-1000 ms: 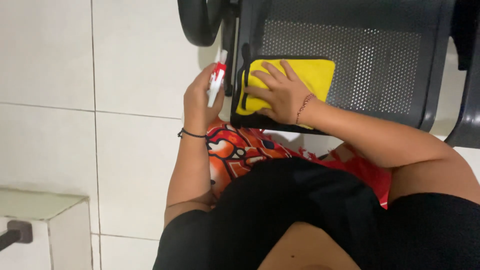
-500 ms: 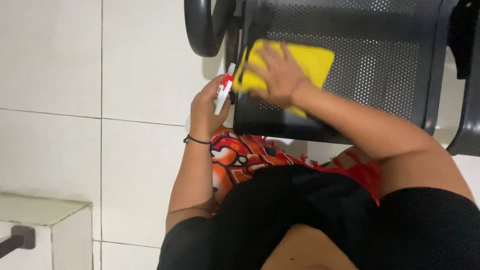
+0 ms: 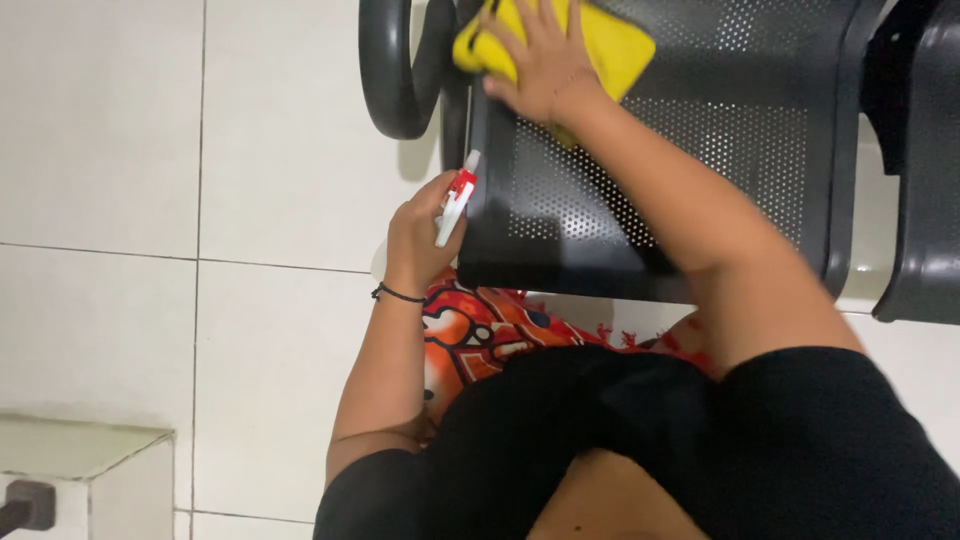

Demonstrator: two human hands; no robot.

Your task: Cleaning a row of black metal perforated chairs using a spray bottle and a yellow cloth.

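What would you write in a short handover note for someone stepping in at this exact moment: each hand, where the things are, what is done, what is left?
Right hand: pressed flat on the yellow cloth, at the far part of the black perforated chair seat.
Left hand: gripping a white spray bottle with red trigger, beside the seat's near left corner, over the tiled floor.
Done: cannot tell how much is wiped.
Left: likely the near part of the seat and the armrest.
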